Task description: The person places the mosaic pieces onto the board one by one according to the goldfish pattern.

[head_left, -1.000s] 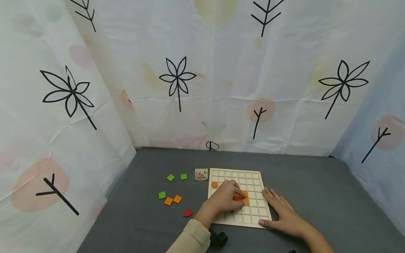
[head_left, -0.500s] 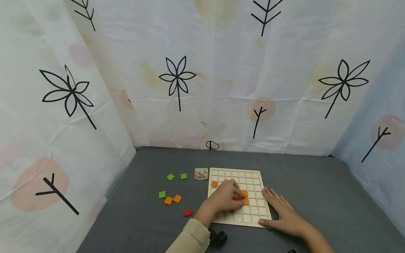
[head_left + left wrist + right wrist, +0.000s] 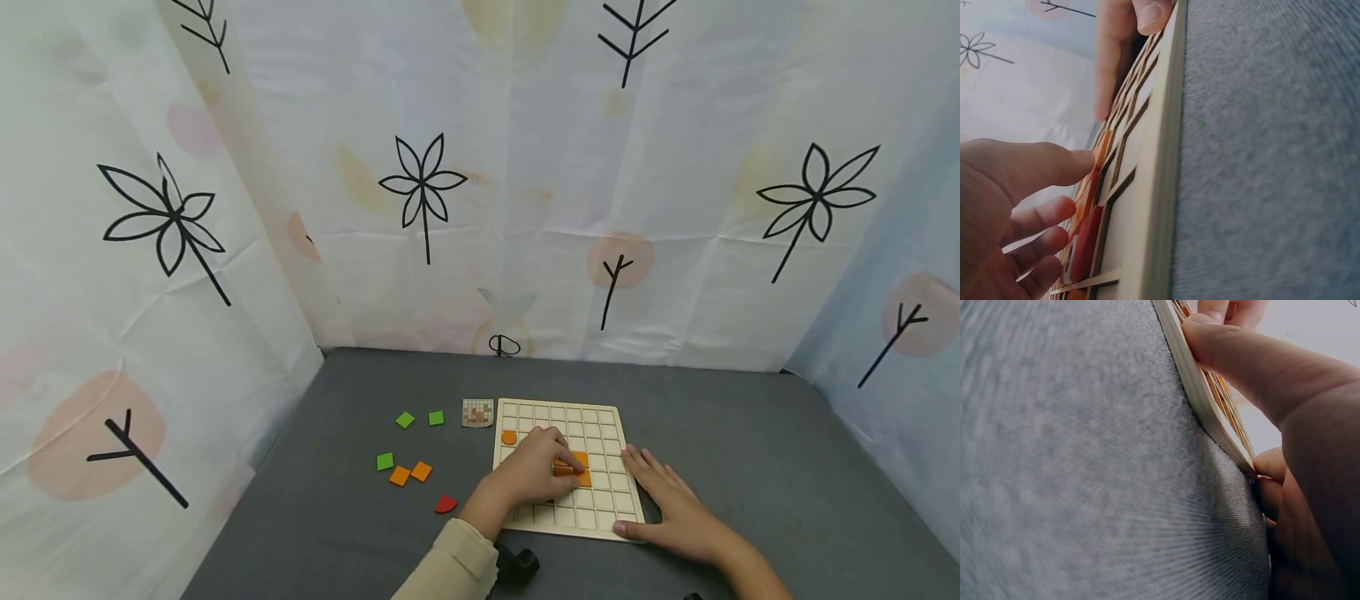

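A pale wooden grid board (image 3: 603,501) lies on the grey table. Over its middle, my left hand (image 3: 531,468) has thumb and index finger at an orange square tile (image 3: 584,479), apparently pinching it; the hand hides part of the orange group. In the left wrist view the thumb touches an orange tile (image 3: 1099,153), and a red tile (image 3: 1089,242) sits in the grid nearer the camera. An orange round tile (image 3: 508,437) occupies a cell at the board's left. My right hand (image 3: 678,515) steadies the right edge, fingers spread and thumb (image 3: 1235,347) on the near corner.
Left of the board lie green tiles (image 3: 385,462), two orange tiles (image 3: 400,477) and a red quarter-round tile (image 3: 446,505). A small patterned card (image 3: 477,413) lies by the board's far left corner. A patterned curtain (image 3: 510,250) surrounds the table.
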A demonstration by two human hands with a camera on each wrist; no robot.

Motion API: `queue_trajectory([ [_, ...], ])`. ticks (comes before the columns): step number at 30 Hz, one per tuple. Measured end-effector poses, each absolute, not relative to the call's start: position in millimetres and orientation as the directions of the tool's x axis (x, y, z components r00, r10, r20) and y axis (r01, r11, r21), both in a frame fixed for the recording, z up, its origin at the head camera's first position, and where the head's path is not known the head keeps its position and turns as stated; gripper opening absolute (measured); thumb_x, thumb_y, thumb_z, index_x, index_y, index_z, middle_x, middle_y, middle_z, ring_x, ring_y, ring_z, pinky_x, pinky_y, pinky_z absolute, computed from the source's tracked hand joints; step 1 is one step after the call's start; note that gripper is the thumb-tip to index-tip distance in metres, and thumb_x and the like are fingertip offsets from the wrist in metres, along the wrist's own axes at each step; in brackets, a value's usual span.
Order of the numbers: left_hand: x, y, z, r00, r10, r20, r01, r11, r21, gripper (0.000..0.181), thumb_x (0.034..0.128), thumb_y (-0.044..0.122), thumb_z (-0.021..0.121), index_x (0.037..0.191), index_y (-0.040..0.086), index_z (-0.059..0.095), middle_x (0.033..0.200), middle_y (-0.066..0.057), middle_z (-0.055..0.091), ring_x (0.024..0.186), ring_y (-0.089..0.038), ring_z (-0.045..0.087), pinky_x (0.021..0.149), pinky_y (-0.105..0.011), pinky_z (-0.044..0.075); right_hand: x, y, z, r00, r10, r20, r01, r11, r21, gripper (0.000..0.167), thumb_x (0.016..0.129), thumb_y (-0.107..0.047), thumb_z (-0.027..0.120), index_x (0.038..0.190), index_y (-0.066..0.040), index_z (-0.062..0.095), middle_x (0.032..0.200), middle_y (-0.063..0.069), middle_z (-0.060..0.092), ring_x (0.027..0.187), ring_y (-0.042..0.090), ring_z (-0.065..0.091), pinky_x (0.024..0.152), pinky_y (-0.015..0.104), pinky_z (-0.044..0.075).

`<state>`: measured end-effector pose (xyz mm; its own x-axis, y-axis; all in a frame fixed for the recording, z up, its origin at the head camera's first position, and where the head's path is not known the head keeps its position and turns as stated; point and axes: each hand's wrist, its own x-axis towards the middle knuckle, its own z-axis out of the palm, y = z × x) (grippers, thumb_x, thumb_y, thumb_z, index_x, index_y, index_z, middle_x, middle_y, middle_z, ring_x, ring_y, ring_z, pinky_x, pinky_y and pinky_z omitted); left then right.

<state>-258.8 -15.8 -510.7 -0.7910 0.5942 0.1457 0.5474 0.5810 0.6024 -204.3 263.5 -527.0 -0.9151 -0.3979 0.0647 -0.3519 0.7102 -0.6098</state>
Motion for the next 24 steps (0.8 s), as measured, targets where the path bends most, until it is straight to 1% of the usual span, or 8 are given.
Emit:
queue_trajectory([
  [7, -260.5, -34.8, -503.0, -0.796, 0.583, 0.165, 0.511, 0.5, 0.699, 0.018, 0.1003, 0.023, 0.076, 0.116, 0.017, 0.084, 0.111, 0.005, 0.063, 0.102, -0.011, 0.051, 0.084, -0.021, 0.046, -204.8, 262.5, -527.1, -0.919, -0.39, 0.065, -0.344, 0.708, -0.617, 0.106, 0.086, -0.055, 0.083, 0.167, -0.008, 0.033, 0.174, 0.018, 0.029, 0.159, 0.051, 0.022, 0.107, 0.002, -0.014],
  [12, -262.3, -64.1, -498.7, -0.822, 0.544, 0.172, 0.479, 0.494, 0.726, 0.02, 0.1016, 0.023, 0.074, 0.118, 0.015, 0.082, 0.115, 0.0, 0.062, 0.108, -0.023, 0.055, 0.091, -0.031, 0.049, -205.3, 262.4, -529.0, -0.919, -0.388, 0.069, -0.347, 0.713, -0.61, 0.107, 0.085, -0.057, 0.082, 0.167, -0.008, 0.034, 0.173, 0.019, 0.03, 0.159, 0.051, 0.022, 0.105, -0.001, -0.013],
  [14, -262.7, -79.2, -494.9, -0.835, 0.519, 0.181, 0.471, 0.507, 0.722, 0.02, 0.1014, 0.022, 0.074, 0.118, 0.013, 0.082, 0.115, -0.004, 0.063, 0.108, -0.027, 0.057, 0.091, -0.036, 0.05, -205.3, 262.8, -530.1, -0.919, -0.387, 0.071, -0.346, 0.712, -0.611, 0.107, 0.085, -0.057, 0.082, 0.167, -0.008, 0.034, 0.173, 0.018, 0.03, 0.164, 0.039, 0.019, 0.105, -0.002, -0.013],
  [16, -262.6, -95.5, -491.7, -0.853, 0.486, 0.193, 0.464, 0.534, 0.707, 0.02, 0.1012, 0.022, 0.075, 0.117, 0.012, 0.082, 0.115, -0.004, 0.064, 0.107, -0.028, 0.058, 0.092, -0.04, 0.051, -205.0, 263.5, -530.9, -0.918, -0.389, 0.082, -0.355, 0.71, -0.608, 0.106, 0.086, -0.057, 0.082, 0.167, -0.008, 0.034, 0.173, 0.018, 0.031, 0.166, 0.016, 0.009, 0.106, -0.001, -0.013],
  [18, -262.0, -112.9, -488.8, -0.868, 0.449, 0.212, 0.457, 0.554, 0.696, 0.019, 0.1003, 0.021, 0.076, 0.116, 0.012, 0.082, 0.115, -0.005, 0.065, 0.109, -0.027, 0.058, 0.093, -0.044, 0.052, -204.5, 264.2, -531.6, -0.915, -0.392, 0.09, -0.364, 0.709, -0.604, 0.106, 0.086, -0.057, 0.082, 0.167, -0.008, 0.034, 0.173, 0.018, 0.031, 0.159, -0.007, 0.0, 0.106, -0.001, -0.013],
  [19, -261.7, -122.1, -487.6, -0.875, 0.43, 0.222, 0.452, 0.563, 0.692, 0.018, 0.0997, 0.021, 0.076, 0.115, 0.013, 0.082, 0.115, -0.004, 0.066, 0.11, -0.026, 0.058, 0.094, -0.046, 0.052, -204.3, 264.5, -531.9, -0.915, -0.393, 0.095, -0.367, 0.71, -0.601, 0.106, 0.086, -0.057, 0.082, 0.167, -0.008, 0.034, 0.173, 0.018, 0.032, 0.155, -0.013, -0.001, 0.107, -0.001, -0.012],
  [21, -259.6, -140.8, -486.0, -0.893, 0.386, 0.23, 0.427, 0.567, 0.704, 0.017, 0.0991, 0.02, 0.077, 0.114, 0.016, 0.083, 0.115, -0.004, 0.066, 0.113, -0.026, 0.057, 0.097, -0.052, 0.051, -204.1, 264.7, -531.8, -0.914, -0.394, 0.1, -0.372, 0.711, -0.597, 0.106, 0.086, -0.057, 0.082, 0.167, -0.008, 0.035, 0.173, 0.018, 0.032, 0.158, -0.009, 0.001, 0.107, -0.001, -0.012],
  [24, -255.2, -167.6, -485.5, -0.914, 0.328, 0.239, 0.393, 0.57, 0.722, 0.016, 0.0979, 0.018, 0.079, 0.113, 0.017, 0.082, 0.113, -0.003, 0.067, 0.114, -0.028, 0.06, 0.098, -0.059, 0.05, -203.9, 264.3, -531.1, -0.914, -0.393, 0.098, -0.37, 0.712, -0.597, 0.106, 0.086, -0.057, 0.082, 0.167, -0.008, 0.035, 0.173, 0.018, 0.032, 0.165, 0.016, 0.013, 0.107, -0.001, -0.012],
])
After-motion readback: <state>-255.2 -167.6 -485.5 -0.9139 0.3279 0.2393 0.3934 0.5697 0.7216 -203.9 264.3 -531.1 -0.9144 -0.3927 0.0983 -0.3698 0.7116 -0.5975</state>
